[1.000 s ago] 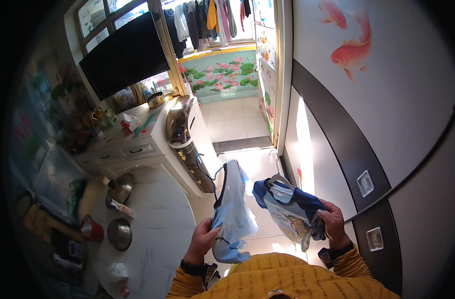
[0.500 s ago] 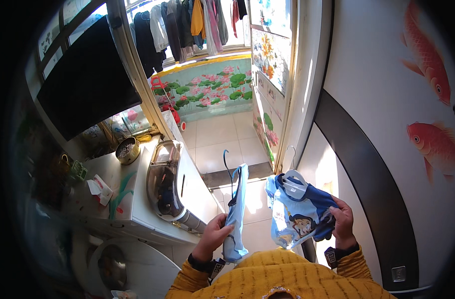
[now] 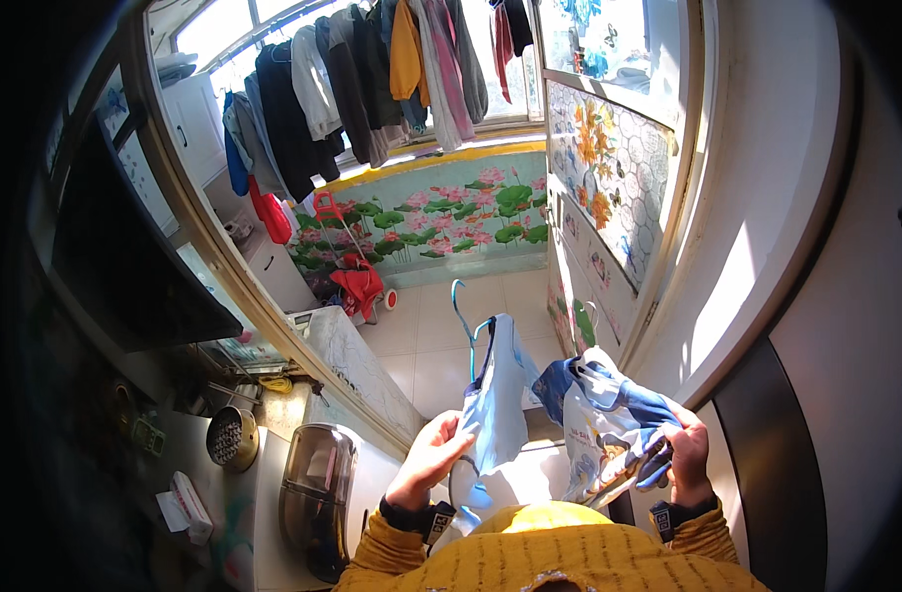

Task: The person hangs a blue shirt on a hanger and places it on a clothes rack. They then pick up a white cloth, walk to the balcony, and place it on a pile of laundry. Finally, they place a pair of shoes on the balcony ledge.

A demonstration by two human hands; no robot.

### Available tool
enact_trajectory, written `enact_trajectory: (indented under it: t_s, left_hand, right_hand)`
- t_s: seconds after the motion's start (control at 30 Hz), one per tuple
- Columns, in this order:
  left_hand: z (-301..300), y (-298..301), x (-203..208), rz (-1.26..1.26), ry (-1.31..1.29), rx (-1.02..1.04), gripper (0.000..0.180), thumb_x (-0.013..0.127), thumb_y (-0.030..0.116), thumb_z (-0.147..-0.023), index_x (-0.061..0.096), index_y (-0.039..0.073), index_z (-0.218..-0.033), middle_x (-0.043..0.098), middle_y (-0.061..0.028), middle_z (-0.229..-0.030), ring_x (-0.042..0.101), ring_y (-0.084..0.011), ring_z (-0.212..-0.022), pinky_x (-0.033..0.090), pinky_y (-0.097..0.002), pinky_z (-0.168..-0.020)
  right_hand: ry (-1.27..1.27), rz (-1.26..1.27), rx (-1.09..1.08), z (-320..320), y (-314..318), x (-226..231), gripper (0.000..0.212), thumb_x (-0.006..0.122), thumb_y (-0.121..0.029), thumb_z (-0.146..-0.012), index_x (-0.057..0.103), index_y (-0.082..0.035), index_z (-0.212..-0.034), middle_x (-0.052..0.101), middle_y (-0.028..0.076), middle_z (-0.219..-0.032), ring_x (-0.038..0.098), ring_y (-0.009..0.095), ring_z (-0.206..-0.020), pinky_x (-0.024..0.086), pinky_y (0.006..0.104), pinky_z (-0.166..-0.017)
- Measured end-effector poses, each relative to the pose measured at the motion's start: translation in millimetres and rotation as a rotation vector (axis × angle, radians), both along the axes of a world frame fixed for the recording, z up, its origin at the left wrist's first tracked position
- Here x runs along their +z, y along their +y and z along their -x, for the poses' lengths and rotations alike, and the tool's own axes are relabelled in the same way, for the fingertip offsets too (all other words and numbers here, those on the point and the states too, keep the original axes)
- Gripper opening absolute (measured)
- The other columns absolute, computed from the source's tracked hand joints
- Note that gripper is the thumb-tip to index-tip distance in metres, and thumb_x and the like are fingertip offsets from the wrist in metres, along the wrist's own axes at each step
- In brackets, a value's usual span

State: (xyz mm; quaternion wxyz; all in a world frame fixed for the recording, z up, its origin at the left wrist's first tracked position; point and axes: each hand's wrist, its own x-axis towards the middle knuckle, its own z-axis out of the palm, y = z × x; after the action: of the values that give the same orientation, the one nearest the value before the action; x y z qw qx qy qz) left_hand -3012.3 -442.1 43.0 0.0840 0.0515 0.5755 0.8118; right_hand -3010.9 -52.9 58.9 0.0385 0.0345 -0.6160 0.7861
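While the left hand [image 3: 433, 460] grasps a light-blue garment [image 3: 497, 409], we find the right hand [image 3: 690, 452] gripping a printed shirt [image 3: 601, 442]. We record other clothes [image 3: 374, 84] hanging beyond.

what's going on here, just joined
The person's left hand grips a light-blue garment on a blue hanger. The right hand grips a printed blue shirt on a white hanger. Both garments are held out in front of the body. Ahead, past an open door, a row of clothes hangs.

Pale tiled floor [image 3: 419, 321], lotus-patterned wall [image 3: 441, 222]
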Motion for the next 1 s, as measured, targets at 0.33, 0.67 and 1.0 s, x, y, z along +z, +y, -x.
enact_trajectory:
  t_s: [0.33,0.67,1.0]
  left_hand:
    - [190,-40,19,0.02,0.075,0.044,0.024,0.064,0.004,-0.092,0.057,0.001,-0.115,0.061,-0.0009,-0.102,0.055,-0.0081,-0.094,0.046,-0.0223,-0.084]
    - [454,-102,61,0.104,0.112,-0.19,0.04,0.059,0.006,-0.093,0.051,-0.004,-0.131,0.06,-0.0025,-0.109,0.056,-0.0089,-0.096,0.046,-0.0237,-0.086]
    - [703,-100,202,0.283,0.436,-0.19,0.029,0.06,0.013,-0.09,0.06,-0.005,-0.113,0.061,-0.0021,-0.095,0.056,-0.0067,-0.085,0.046,-0.0221,-0.074]
  right_hand:
    - [0.147,0.039,-0.036,222,-60,35,0.044,0.051,-0.002,-0.088,0.058,0.007,-0.13,0.067,0.012,-0.115,0.064,0.013,-0.095,0.049,0.0232,-0.085]
    - [0.377,0.01,-0.201,425,-133,82,0.044,0.053,-0.002,-0.09,0.055,0.008,-0.132,0.066,0.017,-0.119,0.065,0.02,-0.104,0.05,0.0295,-0.095]
    - [0.624,-0.021,-0.304,602,-199,170,0.043,0.052,-0.002,-0.09,0.055,0.007,-0.133,0.066,0.016,-0.117,0.065,0.017,-0.1,0.051,0.0267,-0.091]
